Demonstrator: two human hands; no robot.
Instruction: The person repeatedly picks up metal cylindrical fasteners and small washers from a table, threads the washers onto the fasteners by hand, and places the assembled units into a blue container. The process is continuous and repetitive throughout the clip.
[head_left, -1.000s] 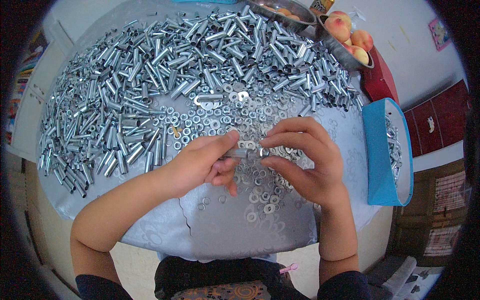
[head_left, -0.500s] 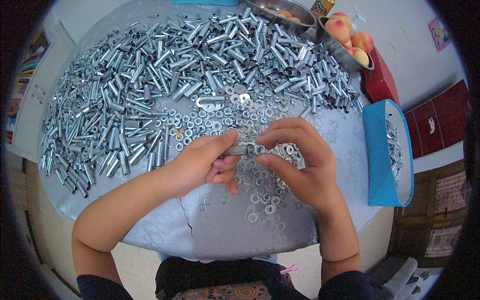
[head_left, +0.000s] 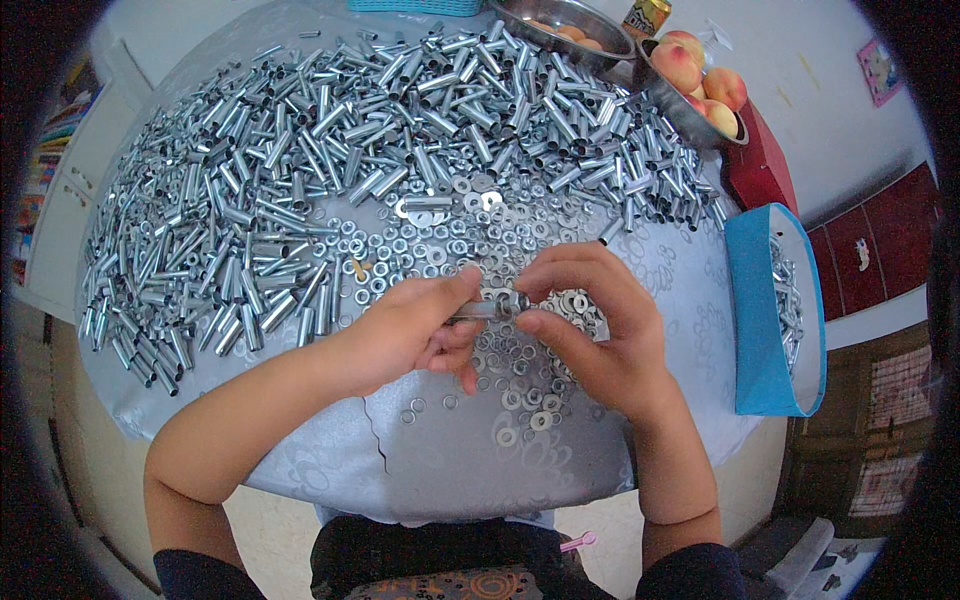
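My left hand [head_left: 405, 325] is closed around a shiny metal sleeve anchor bolt [head_left: 480, 311], held sideways above the table with its end toward the right. At that end my right hand [head_left: 615, 335] curls thumb and forefinger about a small ring-shaped metal piece [head_left: 515, 303]; whether it is a nut or a washer I cannot tell. Under and around both hands lie loose washers [head_left: 541, 420] and spring rings. Just beyond them are several hex nuts [head_left: 397, 242]. A big heap of metal sleeves [head_left: 300, 150] and bolts covers the far and left side of the table.
A blue fabric bin [head_left: 755, 320] with metal parts stands at the right edge. Far right are a steel bowl of peaches [head_left: 735, 131], a steel bowl of eggs [head_left: 610, 57], a can [head_left: 646, 16] and a red box [head_left: 762, 175]. The patterned tablecloth [head_left: 440, 465] shows at the near side.
Both hands keep nearly the same place. The bolt has turned slightly, and my right fingertips have shifted a little at its end. The view has tilted slightly.
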